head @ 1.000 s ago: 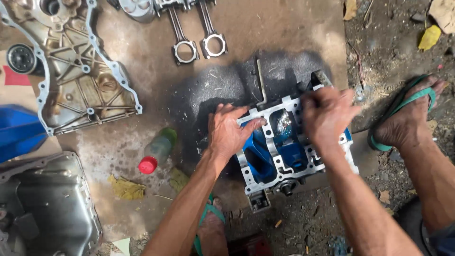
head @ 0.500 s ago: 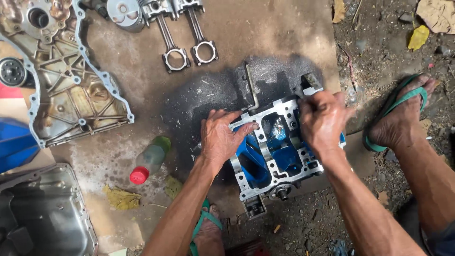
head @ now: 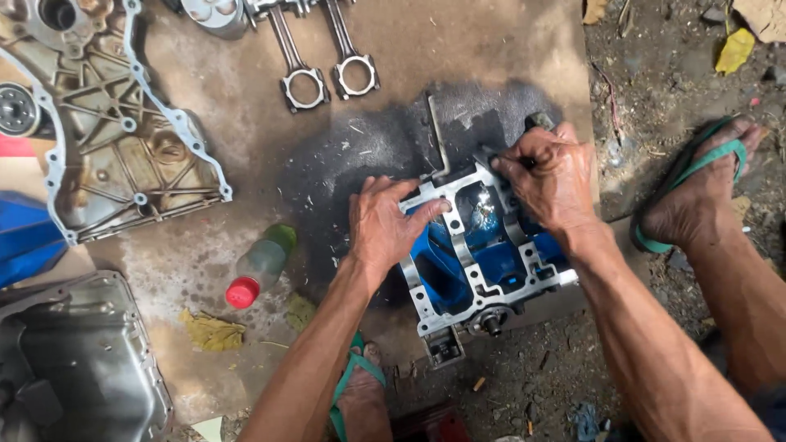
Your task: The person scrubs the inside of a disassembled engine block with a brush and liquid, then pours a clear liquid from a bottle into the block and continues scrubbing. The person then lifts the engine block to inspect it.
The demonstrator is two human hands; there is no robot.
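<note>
A blue engine block (head: 483, 262) with bare metal rims is lying just right of the frame's centre, on a dark, oily patch of a brown board (head: 458, 49). Its long axis is running diagonally, from the upper right down to the lower left, with the open cavities facing up at the camera and a small round shaft end pointing toward the bottom edge.

The left hand (head: 385, 225) is resting on the block's left rim, fingers spread and pressing flat, gripping nothing. The right hand (head: 553, 176) is curled over the block's upper right corner, fingers bent around the rim; something dark is showing at the fingertips, but whether the hand is holding it cannot be told.

A thin metal rod (head: 438, 135) is lying just above the block. Two connecting rods (head: 323, 57) are lying side by side at the top centre. A large grey timing cover (head: 106, 123) is filling the upper left. A plastic bottle with a red cap (head: 262, 266) is lying left of the block. A metal oil pan (head: 74, 360) is sitting in the lower left corner. A foot in a green sandal (head: 696, 196) is resting on the dirt at the right.
</note>
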